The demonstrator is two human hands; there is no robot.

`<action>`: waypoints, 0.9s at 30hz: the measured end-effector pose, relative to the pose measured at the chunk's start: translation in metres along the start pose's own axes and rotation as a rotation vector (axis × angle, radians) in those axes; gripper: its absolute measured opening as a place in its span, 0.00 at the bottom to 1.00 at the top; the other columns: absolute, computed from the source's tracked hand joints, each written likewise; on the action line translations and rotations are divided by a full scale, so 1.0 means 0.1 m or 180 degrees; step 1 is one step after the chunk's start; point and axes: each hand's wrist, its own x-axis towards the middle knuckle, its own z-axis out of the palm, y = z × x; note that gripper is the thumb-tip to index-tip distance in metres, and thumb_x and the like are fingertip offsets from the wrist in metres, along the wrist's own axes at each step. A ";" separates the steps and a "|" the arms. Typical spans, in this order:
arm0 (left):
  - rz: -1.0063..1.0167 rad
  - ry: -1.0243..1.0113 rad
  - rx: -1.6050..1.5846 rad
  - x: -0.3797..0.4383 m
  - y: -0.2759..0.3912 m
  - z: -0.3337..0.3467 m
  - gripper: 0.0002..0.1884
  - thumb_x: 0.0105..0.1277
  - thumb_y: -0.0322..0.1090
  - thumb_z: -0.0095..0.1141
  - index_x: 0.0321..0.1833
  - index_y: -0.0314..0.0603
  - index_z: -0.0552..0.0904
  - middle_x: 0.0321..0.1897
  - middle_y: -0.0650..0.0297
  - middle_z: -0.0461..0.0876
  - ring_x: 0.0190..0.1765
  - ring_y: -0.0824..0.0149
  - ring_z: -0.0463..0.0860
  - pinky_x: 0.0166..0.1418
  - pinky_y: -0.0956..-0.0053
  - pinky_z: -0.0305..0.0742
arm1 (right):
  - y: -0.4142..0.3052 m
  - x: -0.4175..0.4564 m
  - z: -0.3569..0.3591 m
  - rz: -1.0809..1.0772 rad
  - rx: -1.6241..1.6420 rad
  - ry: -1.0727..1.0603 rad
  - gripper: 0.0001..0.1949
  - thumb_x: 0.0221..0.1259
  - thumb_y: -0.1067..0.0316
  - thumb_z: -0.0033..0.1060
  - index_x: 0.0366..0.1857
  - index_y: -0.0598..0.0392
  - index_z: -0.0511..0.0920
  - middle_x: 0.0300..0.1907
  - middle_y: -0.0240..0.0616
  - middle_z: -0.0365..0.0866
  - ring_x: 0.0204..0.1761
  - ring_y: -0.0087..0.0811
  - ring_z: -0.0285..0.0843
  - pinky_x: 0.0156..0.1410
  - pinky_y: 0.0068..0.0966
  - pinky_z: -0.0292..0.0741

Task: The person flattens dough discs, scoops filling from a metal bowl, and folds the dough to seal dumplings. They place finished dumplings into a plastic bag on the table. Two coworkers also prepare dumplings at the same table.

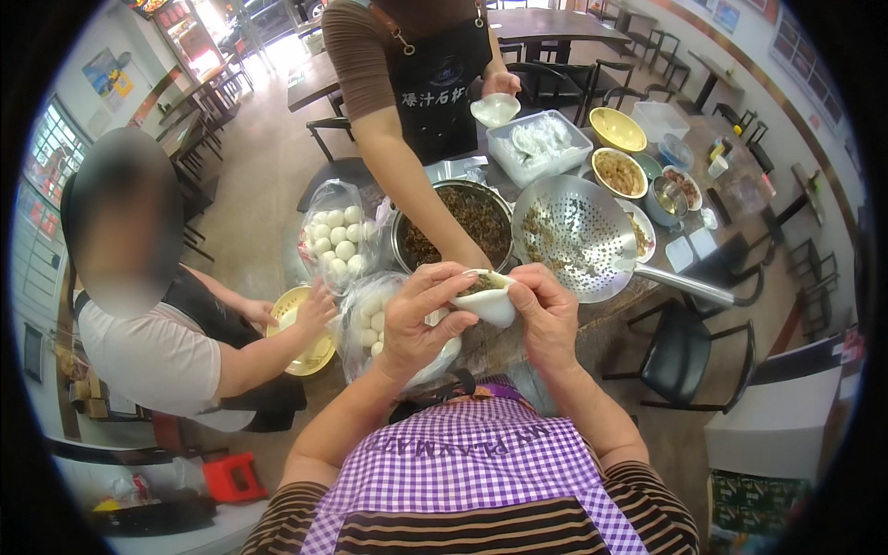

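Between my two hands I hold a white dough wrapper (491, 305), folded up around dark chopped filling (485, 283). My left hand (427, 316) pinches its left rim, while my right hand (547, 312) grips the right edge. Just beyond, a large metal pot (397, 243) of dark chopped filling (451, 229) is partly covered by a co-worker's arm. Close to my left hand lies a plastic bag (354, 340) of round white dough balls (377, 321). Another bag of dough balls (340, 236) sits behind it. A perforated metal strainer (576, 243) with bits of filling stands right of the pot.
Across the table a co-worker (437, 90) holds a wrapper (495, 109) and reaches toward the pot. Left, another person (152, 347) works over a yellow bowl (316, 357). A clear plastic tub (544, 166) and bowls of food (619, 173) stand far right. The strainer's handle (687, 286) juts rightward near a black chair (680, 354).
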 end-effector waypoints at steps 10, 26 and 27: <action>-0.0774 0.0141 -0.1087 -0.10 -0.12 0.03 0.11 0.64 0.27 0.68 0.48 0.34 0.86 0.53 0.55 0.82 0.50 0.69 0.81 0.48 0.78 0.77 | -0.03 -0.08 -0.05 -0.0105 -0.0721 -0.0200 0.09 0.62 0.68 0.68 0.42 0.61 0.86 0.41 0.38 0.83 0.42 0.27 0.78 0.46 0.21 0.74; -0.0512 0.0200 -0.0525 -0.09 -0.06 0.04 0.10 0.60 0.25 0.69 0.44 0.34 0.87 0.48 0.57 0.84 0.47 0.71 0.81 0.46 0.79 0.74 | -0.18 0.03 0.00 -0.1109 -0.2078 -0.0422 0.09 0.52 0.68 0.74 0.35 0.57 0.84 0.36 0.38 0.85 0.39 0.37 0.80 0.45 0.30 0.76; -0.0530 0.0187 -0.0512 -0.09 -0.06 0.04 0.10 0.60 0.25 0.69 0.44 0.34 0.87 0.48 0.57 0.84 0.47 0.71 0.81 0.46 0.79 0.74 | -0.17 0.03 0.01 -0.1142 -0.2101 -0.0403 0.08 0.54 0.68 0.73 0.33 0.58 0.84 0.36 0.38 0.85 0.39 0.37 0.79 0.45 0.30 0.76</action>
